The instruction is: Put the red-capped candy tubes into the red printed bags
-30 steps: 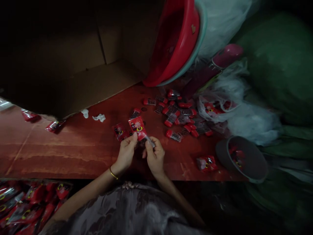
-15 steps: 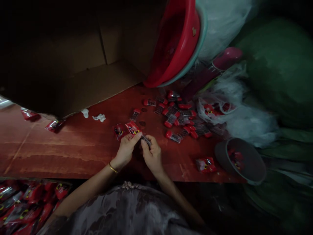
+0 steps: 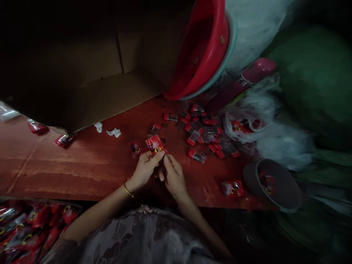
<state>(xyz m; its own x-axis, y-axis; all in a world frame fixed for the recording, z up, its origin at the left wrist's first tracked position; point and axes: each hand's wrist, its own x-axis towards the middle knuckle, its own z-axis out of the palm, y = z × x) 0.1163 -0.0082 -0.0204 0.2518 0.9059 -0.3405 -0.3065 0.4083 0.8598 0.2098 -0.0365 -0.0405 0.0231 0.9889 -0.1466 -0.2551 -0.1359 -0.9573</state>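
My left hand (image 3: 145, 169) pinches a small red printed packet (image 3: 154, 143) near its lower edge, thumb on top. My right hand (image 3: 174, 176) meets it at the packet's lower right corner, its fingers curled in. Something dark shows between the two hands, but the fingers hide most of it. Just left of the held packet, a second red packet (image 3: 136, 149) lies on the reddish table (image 3: 82, 165). To the right is a loose pile of small clear cases with red ends (image 3: 194, 137); one such case (image 3: 154, 129) lies apart, beyond the packet.
A large cardboard box (image 3: 118, 95) stands open at the back left, beside a tilted red basin (image 3: 202, 69). Rightward are a pink bottle (image 3: 258, 71), a plastic bag (image 3: 239, 124) and a grey tub (image 3: 254, 179) holding red pieces. Filled red packets (image 3: 35, 220) heap at lower left.
The held packet has turned more upright and faces the camera. My right fingers have closed in nearer to it, and the dark clear piece they held is now mostly hidden.
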